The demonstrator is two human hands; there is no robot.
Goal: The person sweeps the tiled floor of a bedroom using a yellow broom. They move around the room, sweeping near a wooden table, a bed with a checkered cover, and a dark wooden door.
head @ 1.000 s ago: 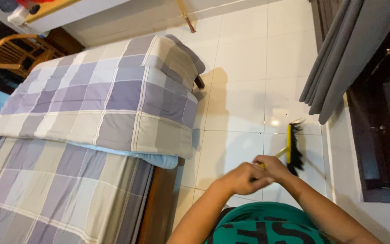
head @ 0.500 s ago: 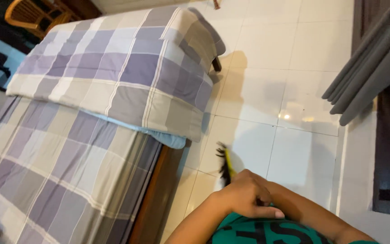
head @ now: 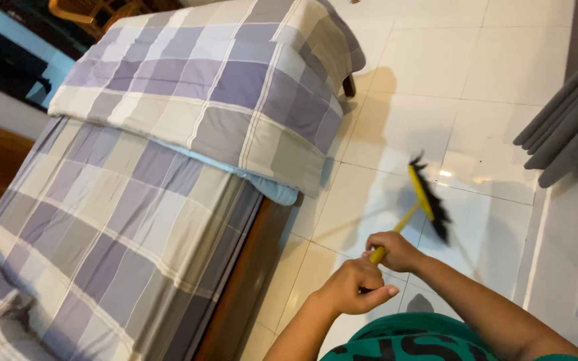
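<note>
Gripping broom handle: right hand ahead, left hand behind, fingers of both curled tight round yellow shaft. Black bristle head well beyond fingers, blurred, over white floor tiles, near bed corner. Grey curtain at right.

- Both forearms are bare from elbow to wrist; no sleeve reaches into view.
- The left hand wears no glove, ring or watch.
- The right hand is likewise bare.
- A green shirt covers the chest, with large dark lettering printed across its front.
</note>
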